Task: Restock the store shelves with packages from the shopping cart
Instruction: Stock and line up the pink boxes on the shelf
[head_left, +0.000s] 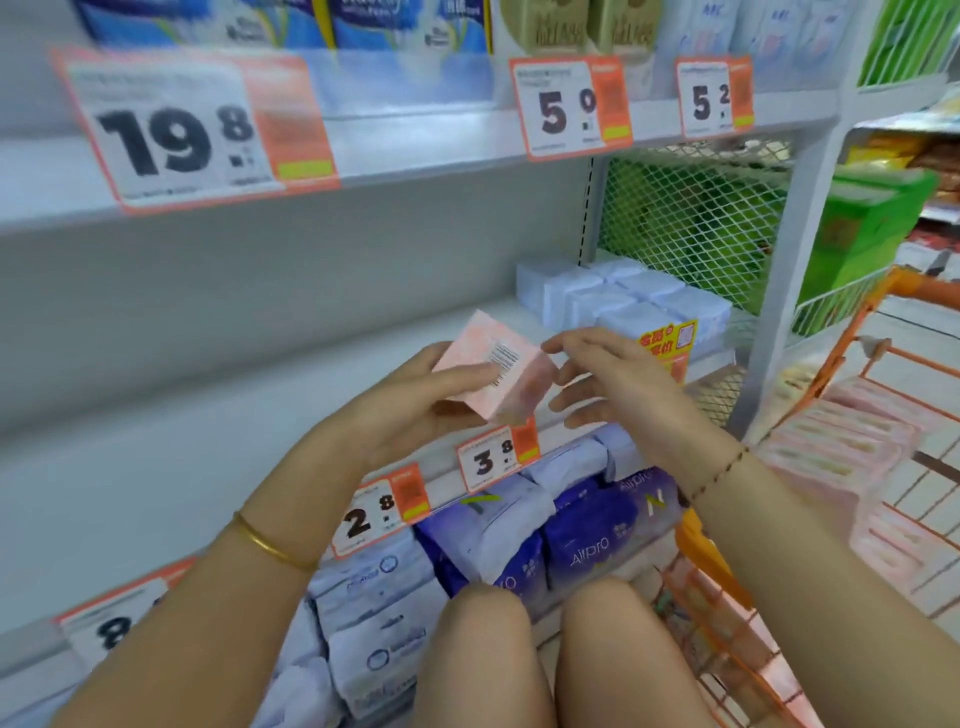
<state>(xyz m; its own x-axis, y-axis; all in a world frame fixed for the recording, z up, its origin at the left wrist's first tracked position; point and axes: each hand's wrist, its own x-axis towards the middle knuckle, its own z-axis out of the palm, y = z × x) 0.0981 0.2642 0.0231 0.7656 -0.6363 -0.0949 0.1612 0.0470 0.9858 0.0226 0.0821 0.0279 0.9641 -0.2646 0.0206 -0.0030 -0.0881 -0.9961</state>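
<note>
A pink package (498, 364) with a barcode is held tilted in front of the middle shelf (311, 374). My left hand (415, 400) grips it from below and the left, thumb across its face. Just to the package's right, my right hand (608, 379) hovers with fingers spread and relaxed, its fingertips at the package's right edge. At the right stands the orange shopping cart (852, 358), with several pink packages (852, 452) stacked inside.
Pale blue packs (623, 301) sit at the right end of the middle shelf. Price tags (498, 457) hang on the shelf edge. Below lie purple and white packs (587, 525). My knees (519, 654) are low in view. A green mesh panel (691, 218) closes the shelf's right end.
</note>
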